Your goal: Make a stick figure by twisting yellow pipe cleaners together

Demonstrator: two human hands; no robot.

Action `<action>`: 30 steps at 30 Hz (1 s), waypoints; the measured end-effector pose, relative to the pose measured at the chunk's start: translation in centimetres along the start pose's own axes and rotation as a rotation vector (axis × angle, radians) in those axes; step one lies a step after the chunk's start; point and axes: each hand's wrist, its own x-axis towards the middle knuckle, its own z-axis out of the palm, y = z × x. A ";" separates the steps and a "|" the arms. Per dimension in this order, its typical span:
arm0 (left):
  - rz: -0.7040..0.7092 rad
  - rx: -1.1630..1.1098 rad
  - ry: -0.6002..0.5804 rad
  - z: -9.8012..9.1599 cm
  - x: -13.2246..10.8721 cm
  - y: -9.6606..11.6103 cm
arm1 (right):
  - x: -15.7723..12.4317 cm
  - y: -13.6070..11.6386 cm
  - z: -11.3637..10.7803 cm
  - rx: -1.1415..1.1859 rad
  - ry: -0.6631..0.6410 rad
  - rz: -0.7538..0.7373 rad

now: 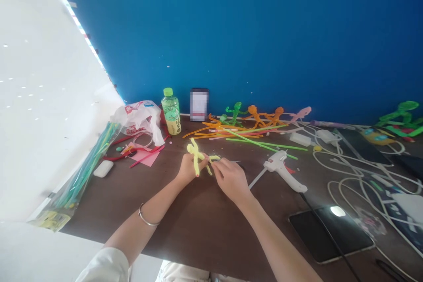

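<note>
Head view of a dark brown tabletop (198, 233) set against a blue wall (231, 31), with a white panel (49, 97) at far left. The green-capped plastic bottle (171, 112) carries a green and yellow label, and the red print on the white plastic bag (139, 119) is too small to read; the upright card (199, 104) is blurred. At centre, the yellow fuzzy pipe-cleaner figure (195, 156) is held above the table. The left hand (189, 169), with a silver bangle (147, 216) at the wrist, has its fingers curled, pinching the figure's body. The right hand (230, 179) has its fingers close together, its thumb and forefinger pinching a yellow limb. Beyond lie loose orange and green pipe-cleaner stems (244, 136), with finished green and orange figures (254, 115) along the wall. A white hot glue gun (282, 169) lies right of the hands, near tangled white cables (343, 163) and a black tablet (330, 233).
</note>
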 end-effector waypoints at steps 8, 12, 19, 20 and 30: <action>-0.023 -0.087 -0.364 -0.4 -0.4 0.6 | 0.5 1.3 -1.4 0.332 -0.029 0.072; -0.140 -0.303 -0.546 -0.6 -0.6 0.9 | 1.1 1.5 -1.9 0.740 -0.102 0.375; -0.300 -0.716 -0.475 -0.2 -0.6 0.5 | 1.0 1.0 -0.3 1.096 -0.089 0.723; -0.293 -0.750 -0.426 -0.1 -0.6 0.5 | 0.8 0.8 0.0 1.083 -0.086 0.725; -0.137 -0.240 -0.026 0.0 -0.1 0.6 | 0.0 -1.2 0.6 0.498 -0.135 0.343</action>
